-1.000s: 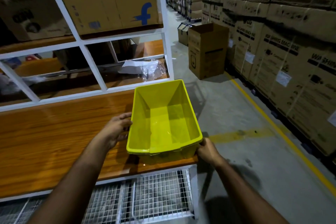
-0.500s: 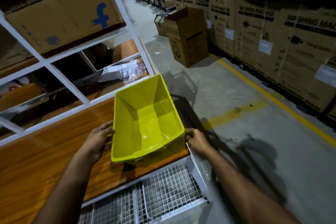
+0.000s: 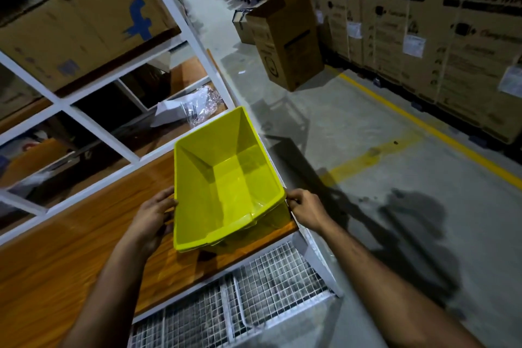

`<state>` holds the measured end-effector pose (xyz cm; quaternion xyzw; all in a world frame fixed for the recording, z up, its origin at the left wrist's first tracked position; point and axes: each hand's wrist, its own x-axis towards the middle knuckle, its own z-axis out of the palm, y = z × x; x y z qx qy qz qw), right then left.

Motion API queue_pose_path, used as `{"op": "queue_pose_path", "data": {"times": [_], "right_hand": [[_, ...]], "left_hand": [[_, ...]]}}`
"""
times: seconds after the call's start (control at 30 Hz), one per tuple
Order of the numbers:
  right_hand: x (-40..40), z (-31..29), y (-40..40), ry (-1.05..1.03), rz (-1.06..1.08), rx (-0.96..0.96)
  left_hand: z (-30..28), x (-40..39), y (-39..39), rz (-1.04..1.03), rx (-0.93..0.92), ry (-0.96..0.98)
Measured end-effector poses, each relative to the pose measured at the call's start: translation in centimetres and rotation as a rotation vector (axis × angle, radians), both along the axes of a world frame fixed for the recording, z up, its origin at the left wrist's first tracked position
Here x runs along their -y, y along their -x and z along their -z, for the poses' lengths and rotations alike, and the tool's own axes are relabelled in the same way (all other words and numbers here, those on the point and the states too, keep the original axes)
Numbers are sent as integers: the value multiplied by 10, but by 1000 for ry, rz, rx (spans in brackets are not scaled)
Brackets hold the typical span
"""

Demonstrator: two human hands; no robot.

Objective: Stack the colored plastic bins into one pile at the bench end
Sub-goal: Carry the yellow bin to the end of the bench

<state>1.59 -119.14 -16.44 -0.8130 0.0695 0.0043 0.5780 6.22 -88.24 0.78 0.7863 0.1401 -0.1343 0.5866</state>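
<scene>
At the bench's end corner, I hold a yellow bin from both sides.

Nearest, my left hand [image 3: 154, 216] at 9 o'clock lies with fingers fairly straight against the yellow bin [image 3: 226, 181]; my right hand [image 3: 303, 207] at 3 o'clock pinches its rim, probably squaring it. Nothing lies inside it; a second rim beneath suggests nesting. Beyond, the bench [image 3: 84, 223] and a cardboard box [image 3: 285, 37] at 1 o'clock.
</scene>
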Motion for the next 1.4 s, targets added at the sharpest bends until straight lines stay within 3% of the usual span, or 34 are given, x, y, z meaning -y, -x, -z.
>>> {"op": "queue_pose_path", "data": {"times": [0.97, 1.23, 1.4], "right_hand": [[-3, -12, 11, 98, -24, -6], [2, -18, 14, 17, -14, -39], [13, -36, 13, -5, 33, 78]], "left_hand": [[-11, 7, 14, -10, -32, -4], [-15, 15, 23, -15, -2, -31], [-16, 16, 29, -50, 70, -30]]}}
